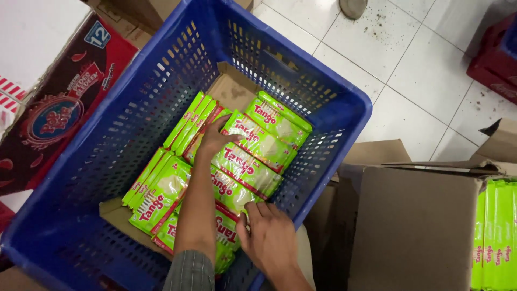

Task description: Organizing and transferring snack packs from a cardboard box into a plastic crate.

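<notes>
A blue plastic crate (pixel 344 108) holds several green snack packets (pixel 269 121) on a cardboard liner. My left hand (pixel 214 137) reaches deep into the crate, fingers pressed against the far end of a leaning row of packets (pixel 247 167). At the near end of that row my right hand (pixel 269 234) rests with fingers curled on the closest packet. More packets stand on edge along the crate's left side (pixel 188 124) and lie flat at the lower left (pixel 159 196).
A dark red carton (pixel 59 102) sits left of the crate. To the right is an open brown cardboard box (pixel 414 226) with more green packets (pixel 493 237). White tiled floor (pixel 409 70) lies beyond, with a red crate (pixel 495 54) at top right.
</notes>
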